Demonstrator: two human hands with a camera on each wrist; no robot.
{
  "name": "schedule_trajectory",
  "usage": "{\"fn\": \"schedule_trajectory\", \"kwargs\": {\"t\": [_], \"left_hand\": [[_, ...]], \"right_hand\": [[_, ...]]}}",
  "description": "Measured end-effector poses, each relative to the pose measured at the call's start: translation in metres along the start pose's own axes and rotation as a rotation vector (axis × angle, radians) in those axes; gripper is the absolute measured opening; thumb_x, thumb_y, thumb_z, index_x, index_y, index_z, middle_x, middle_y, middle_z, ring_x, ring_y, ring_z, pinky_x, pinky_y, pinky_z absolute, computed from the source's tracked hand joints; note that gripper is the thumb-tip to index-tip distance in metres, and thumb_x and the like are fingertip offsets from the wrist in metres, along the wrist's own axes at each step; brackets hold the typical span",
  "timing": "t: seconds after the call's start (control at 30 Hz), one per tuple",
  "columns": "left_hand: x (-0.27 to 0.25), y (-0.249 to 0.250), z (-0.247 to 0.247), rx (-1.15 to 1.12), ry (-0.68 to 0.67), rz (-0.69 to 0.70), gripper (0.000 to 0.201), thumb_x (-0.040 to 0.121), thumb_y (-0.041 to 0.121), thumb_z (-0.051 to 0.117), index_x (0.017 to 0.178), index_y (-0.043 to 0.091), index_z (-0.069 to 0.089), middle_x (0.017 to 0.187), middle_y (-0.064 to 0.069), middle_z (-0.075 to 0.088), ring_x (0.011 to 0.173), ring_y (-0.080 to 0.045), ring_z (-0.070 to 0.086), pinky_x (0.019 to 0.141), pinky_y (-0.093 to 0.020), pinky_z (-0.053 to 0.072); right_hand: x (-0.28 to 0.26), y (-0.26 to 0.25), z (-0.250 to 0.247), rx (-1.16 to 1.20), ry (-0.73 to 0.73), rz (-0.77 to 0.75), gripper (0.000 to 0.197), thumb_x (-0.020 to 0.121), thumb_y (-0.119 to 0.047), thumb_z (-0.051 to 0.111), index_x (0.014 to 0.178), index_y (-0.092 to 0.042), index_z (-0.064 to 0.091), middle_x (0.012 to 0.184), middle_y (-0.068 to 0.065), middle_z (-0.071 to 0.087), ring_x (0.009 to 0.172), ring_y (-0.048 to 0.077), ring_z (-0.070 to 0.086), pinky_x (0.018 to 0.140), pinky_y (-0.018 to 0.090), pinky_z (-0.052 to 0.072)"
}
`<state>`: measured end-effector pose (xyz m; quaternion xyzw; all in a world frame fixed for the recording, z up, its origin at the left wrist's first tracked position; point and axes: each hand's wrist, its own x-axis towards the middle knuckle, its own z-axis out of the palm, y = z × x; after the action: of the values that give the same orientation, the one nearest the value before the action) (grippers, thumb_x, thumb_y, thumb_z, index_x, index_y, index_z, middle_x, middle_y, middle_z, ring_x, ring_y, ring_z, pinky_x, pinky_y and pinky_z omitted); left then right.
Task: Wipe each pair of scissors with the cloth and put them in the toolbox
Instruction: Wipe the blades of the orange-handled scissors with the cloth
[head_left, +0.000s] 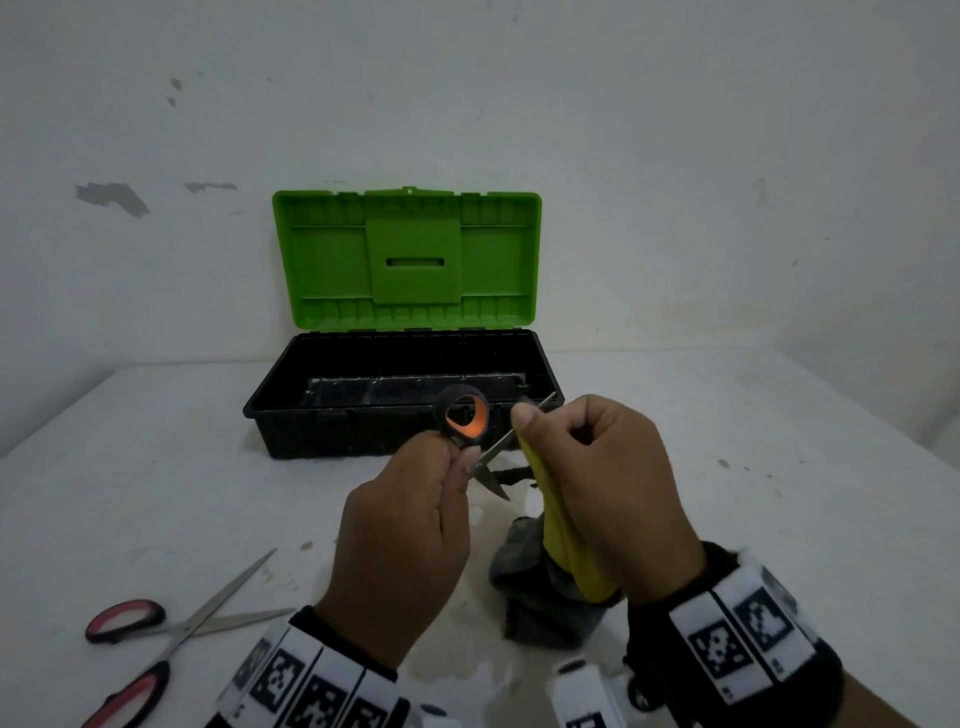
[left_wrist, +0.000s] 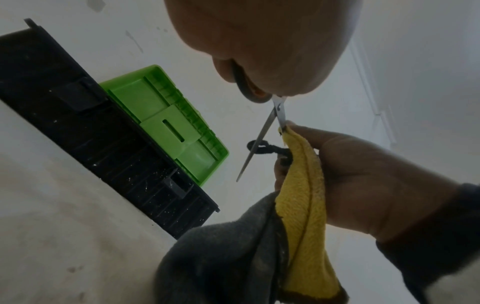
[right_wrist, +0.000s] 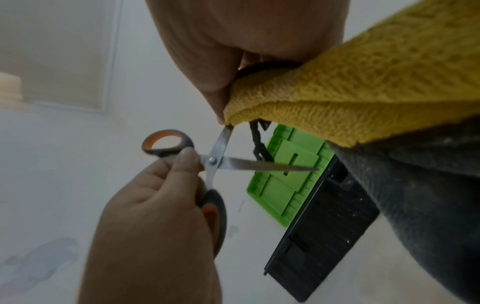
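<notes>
Nearest to the person, at the front left of the white table (head_left: 779, 441), a pair of scissors with red and black handles (head_left: 156, 644) lies open and flat, and no hand touches it; I judge that it is not wiped yet. Above the middle of the table, the left hand (head_left: 400, 551) holds a second pair, the steel scissors with grey and orange handles (right_wrist: 215, 162), its fingers curled around the lower handle and the thumb pressing near the pivot. The two blades stand apart. The right hand (head_left: 608, 493) grips the yellow and grey cloth (left_wrist: 301, 195), with thumb and fingers pinched together through the yellow fold onto one blade, near its tip, while the grey part of the cloth hangs down to the table. The other blade is bare and points free. Farther back, against the wall, stands the black plastic toolbox with the green lid (head_left: 405, 421), the lid fully up. As much as the dark inside shows, no scissors lie there. So the task seems to be at an early stage: one pair is in wiping, and both pairs must still go in the box.
</notes>
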<state>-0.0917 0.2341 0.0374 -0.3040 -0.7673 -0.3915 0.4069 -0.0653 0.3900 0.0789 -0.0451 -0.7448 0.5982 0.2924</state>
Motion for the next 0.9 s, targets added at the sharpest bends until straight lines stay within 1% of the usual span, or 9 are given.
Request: {"fn": "schedule_trajectory", "kwargs": {"t": [0.13, 0.2, 0.37, 0.5, 0.57, 0.63, 0.73, 0.8, 0.9], "left_hand": [[-0.002, -0.002, 0.000, 0.016, -0.007, 0.019, 0.030, 0.099, 0.025, 0.045, 0.079, 0.007, 0.059, 0.061, 0.002, 0.050, 0.045, -0.009, 0.044, 0.047, -0.027, 0.042], [-0.001, -0.002, 0.001, 0.021, -0.015, 0.010, 0.033, 0.100, 0.027, 0.044, 0.079, 0.007, 0.059, 0.061, 0.003, 0.051, 0.045, -0.009, 0.044, 0.045, -0.026, 0.041], [0.005, 0.001, -0.003, 0.018, -0.009, -0.031, 0.030, 0.101, 0.028, 0.043, 0.078, 0.013, 0.055, 0.061, 0.012, 0.040, 0.046, -0.009, 0.038, 0.045, -0.019, 0.038], [0.008, 0.003, -0.001, 0.031, -0.016, -0.075, 0.027, 0.101, 0.028, 0.043, 0.078, 0.016, 0.052, 0.062, 0.013, 0.038, 0.047, -0.009, 0.037, 0.045, -0.016, 0.035], [0.008, 0.005, 0.002, 0.037, -0.023, -0.088, 0.027, 0.101, 0.029, 0.042, 0.080, 0.015, 0.052, 0.063, 0.012, 0.039, 0.047, -0.008, 0.038, 0.045, -0.017, 0.035], [0.009, 0.008, 0.004, 0.032, -0.028, -0.091, 0.026, 0.101, 0.029, 0.042, 0.083, 0.015, 0.054, 0.065, 0.012, 0.042, 0.049, -0.008, 0.041, 0.045, -0.018, 0.038], [0.011, 0.010, 0.005, 0.037, -0.035, -0.073, 0.026, 0.101, 0.029, 0.041, 0.087, 0.014, 0.057, 0.067, 0.009, 0.049, 0.051, -0.009, 0.047, 0.046, -0.024, 0.044], [0.010, 0.009, 0.004, 0.038, -0.036, -0.040, 0.027, 0.101, 0.028, 0.041, 0.087, 0.012, 0.058, 0.067, 0.006, 0.051, 0.051, -0.009, 0.047, 0.046, -0.024, 0.043], [0.008, 0.006, 0.001, 0.042, -0.032, 0.012, 0.024, 0.100, 0.024, 0.044, 0.088, 0.010, 0.059, 0.069, 0.001, 0.055, 0.052, -0.010, 0.050, 0.046, -0.025, 0.045]], "right_hand": [[0.006, 0.002, -0.003, -0.006, 0.000, -0.017, 0.035, 0.083, -0.031, 0.079, 0.065, -0.005, 0.064, 0.058, 0.010, 0.066, 0.049, 0.008, 0.056, 0.048, 0.016, 0.048], [0.016, 0.003, -0.006, -0.008, 0.051, -0.020, 0.036, 0.084, -0.030, 0.078, 0.064, -0.005, 0.063, 0.057, 0.010, 0.065, 0.047, 0.006, 0.055, 0.047, 0.012, 0.045], [0.031, 0.008, -0.020, 0.006, 0.130, 0.003, 0.038, 0.084, -0.033, 0.078, 0.060, -0.007, 0.061, 0.049, -0.005, 0.057, 0.044, 0.003, 0.050, 0.046, 0.012, 0.041], [0.013, 0.001, -0.018, 0.053, 0.027, -0.036, 0.035, 0.085, -0.025, 0.077, 0.066, -0.001, 0.061, 0.050, 0.000, 0.057, 0.043, 0.004, 0.049, 0.045, 0.011, 0.042], [0.003, 0.001, -0.009, 0.057, -0.039, -0.047, 0.032, 0.083, -0.026, 0.079, 0.068, -0.003, 0.063, 0.052, 0.003, 0.060, 0.046, 0.007, 0.052, 0.048, 0.017, 0.046], [-0.003, 0.008, 0.001, 0.042, -0.068, -0.046, 0.028, 0.081, -0.030, 0.081, 0.068, -0.011, 0.065, 0.057, 0.006, 0.065, 0.051, 0.013, 0.057, 0.051, 0.030, 0.051], [-0.008, 0.017, 0.012, 0.036, -0.080, -0.044, 0.026, 0.081, -0.033, 0.081, 0.068, -0.017, 0.065, 0.064, 0.010, 0.067, 0.059, 0.030, 0.062, 0.056, 0.045, 0.054], [-0.010, 0.016, 0.014, 0.025, -0.084, -0.048, 0.027, 0.082, -0.033, 0.080, 0.069, -0.016, 0.065, 0.065, 0.010, 0.066, 0.063, 0.035, 0.063, 0.056, 0.047, 0.054], [-0.007, 0.012, 0.013, 0.015, -0.081, -0.051, 0.028, 0.081, -0.034, 0.081, 0.068, -0.015, 0.065, 0.064, 0.010, 0.066, 0.061, 0.030, 0.063, 0.057, 0.046, 0.055]]}}
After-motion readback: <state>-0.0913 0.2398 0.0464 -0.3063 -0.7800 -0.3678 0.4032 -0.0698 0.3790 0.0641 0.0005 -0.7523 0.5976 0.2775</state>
